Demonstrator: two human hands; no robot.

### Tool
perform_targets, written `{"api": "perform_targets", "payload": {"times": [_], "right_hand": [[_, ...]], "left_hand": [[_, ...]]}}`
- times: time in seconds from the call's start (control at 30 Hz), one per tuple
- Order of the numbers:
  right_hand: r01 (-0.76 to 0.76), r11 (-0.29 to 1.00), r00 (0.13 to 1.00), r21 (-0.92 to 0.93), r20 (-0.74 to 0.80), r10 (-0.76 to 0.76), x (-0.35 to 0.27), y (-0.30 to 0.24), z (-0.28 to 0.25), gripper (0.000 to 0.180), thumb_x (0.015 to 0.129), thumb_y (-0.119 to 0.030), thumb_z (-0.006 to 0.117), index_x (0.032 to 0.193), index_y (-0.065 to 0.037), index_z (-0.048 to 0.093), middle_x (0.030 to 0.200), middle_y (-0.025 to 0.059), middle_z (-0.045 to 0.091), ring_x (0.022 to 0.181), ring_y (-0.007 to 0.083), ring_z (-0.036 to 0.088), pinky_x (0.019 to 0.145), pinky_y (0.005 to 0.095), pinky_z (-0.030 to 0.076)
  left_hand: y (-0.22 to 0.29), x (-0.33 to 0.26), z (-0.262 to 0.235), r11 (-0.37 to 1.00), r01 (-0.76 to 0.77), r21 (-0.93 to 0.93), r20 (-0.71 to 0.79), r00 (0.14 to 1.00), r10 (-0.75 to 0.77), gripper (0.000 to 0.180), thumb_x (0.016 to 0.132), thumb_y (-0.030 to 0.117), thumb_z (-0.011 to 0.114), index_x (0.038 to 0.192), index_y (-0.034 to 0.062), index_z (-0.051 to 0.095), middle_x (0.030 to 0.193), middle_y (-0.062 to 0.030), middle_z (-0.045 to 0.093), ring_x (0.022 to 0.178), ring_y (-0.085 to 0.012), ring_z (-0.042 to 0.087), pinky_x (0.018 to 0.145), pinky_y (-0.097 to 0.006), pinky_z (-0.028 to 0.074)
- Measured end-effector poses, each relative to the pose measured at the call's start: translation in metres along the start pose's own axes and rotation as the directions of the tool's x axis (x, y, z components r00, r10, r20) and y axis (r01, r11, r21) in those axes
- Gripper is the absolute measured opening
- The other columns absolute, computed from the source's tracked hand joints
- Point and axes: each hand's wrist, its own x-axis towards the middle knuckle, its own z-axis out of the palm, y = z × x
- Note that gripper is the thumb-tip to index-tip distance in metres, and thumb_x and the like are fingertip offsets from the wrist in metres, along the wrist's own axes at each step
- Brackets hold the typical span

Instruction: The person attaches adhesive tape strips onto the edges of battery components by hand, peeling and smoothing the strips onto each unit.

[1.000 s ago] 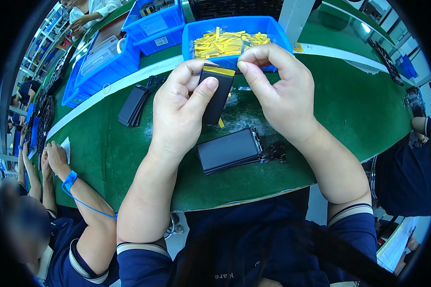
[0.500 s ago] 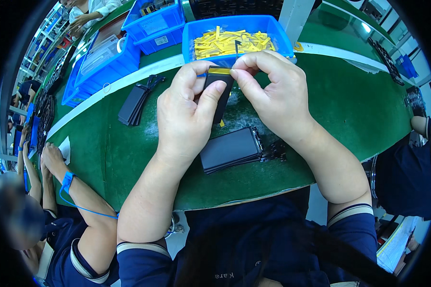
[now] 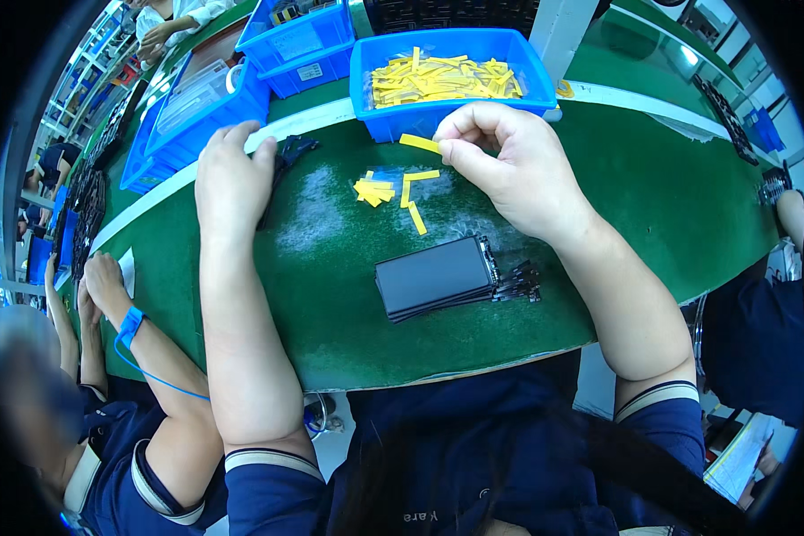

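Note:
Between the thumb and fingers of my right hand point(image 3: 509, 165) is a small yellow strip point(image 3: 417, 143), raised in front of the blue bin. My left hand point(image 3: 232, 183) is over the left stack of black panels point(image 3: 280, 174), thumb and fingers apart. It hides most of that stack; only a dark edge and some cables show. A second stack of flat black display panels point(image 3: 436, 279), with short connector tails point(image 3: 516, 282), lies nearer me. Several yellow strips point(image 3: 373, 190) are on the green mat point(image 3: 330, 295) between my hands.
A blue bin point(image 3: 451, 116) heaped with yellow strips point(image 3: 447, 79) stands at the back. Other blue bins point(image 3: 308, 73) are stacked left of it. A white rail point(image 3: 317, 116) crosses the table. A co-worker's hand point(image 3: 105, 279) rests at the left edge; another person sits right.
My left hand has moved left with the black panel, away from my right hand, to the left stack. My right hand now has a yellow strip. Strips on the mat have come into view.

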Motion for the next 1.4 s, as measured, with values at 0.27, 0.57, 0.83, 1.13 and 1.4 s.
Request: {"api": "perform_targets", "payload": {"times": [0.27,0.57,0.83,1.13,1.4], "right_hand": [[-0.079,0.996,0.980,0.031,0.186,0.072,-0.002,0.003,-0.001,0.013,0.080,-0.012,0.063,0.082,0.000,0.066,0.070,0.0066,0.064,0.063,0.0129,0.060,0.062,0.0273,0.049],[-0.010,0.861,0.849,-0.508,-0.459,-0.260,0.031,0.034,-0.060,0.013,0.081,-0.013,0.059,0.080,-0.003,0.066,0.073,0.0118,0.065,0.069,0.0250,0.064,0.065,0.0339,0.051],[-0.542,0.579,0.840,-0.608,-0.394,0.372,0.053,0.096,-0.104,0.028,0.075,-0.034,0.072,0.076,-0.006,0.069,0.072,0.0096,0.066,0.068,0.0201,0.063,0.065,0.0343,0.050],[-0.477,0.495,0.878,-0.726,-0.414,0.238,0.048,0.072,-0.110,0.031,0.078,-0.036,0.071,0.076,-0.005,0.070,0.068,0.0079,0.065,0.060,0.0162,0.061,0.060,0.0329,0.049],[-0.213,0.896,0.977,0.389,0.065,0.204,0.015,0.011,-0.020,0.022,0.078,-0.024,0.074,0.082,-0.003,0.069,0.064,-0.0011,0.059,0.054,0.0038,0.050,0.048,0.0166,0.038]], "left_hand": [[0.091,-0.034,0.002,0.676,-0.027,-0.737,0.249,0.918,0.309,0.022,0.075,0.008,0.069,0.096,0.0015,0.066,0.086,-0.0108,0.065,0.074,-0.0148,0.062,0.068,-0.028,0.050],[0.072,-0.036,0.032,0.982,-0.160,-0.097,0.302,0.936,0.183,0.015,0.076,0.009,0.065,0.090,0.0037,0.063,0.088,-0.0119,0.059,0.080,-0.0265,0.061,0.074,-0.036,0.049],[0.085,-0.035,0.018,0.960,-0.035,-0.279,0.318,0.940,0.127,0.019,0.077,0.013,0.066,0.093,0.0036,0.062,0.089,-0.0110,0.060,0.073,-0.0236,0.061,0.070,-0.036,0.049],[0.089,-0.037,0.014,0.844,-0.062,-0.534,0.182,0.965,0.186,0.018,0.078,0.009,0.065,0.094,0.0011,0.065,0.078,-0.0081,0.061,0.063,-0.0129,0.057,0.062,-0.026,0.048],[0.098,-0.045,0.015,0.427,0.056,-0.902,0.161,0.963,0.215,0.023,0.081,0.008,0.066,0.102,0.0014,0.063,0.088,-0.0047,0.060,0.077,-0.0097,0.058,0.067,-0.022,0.048]]}}
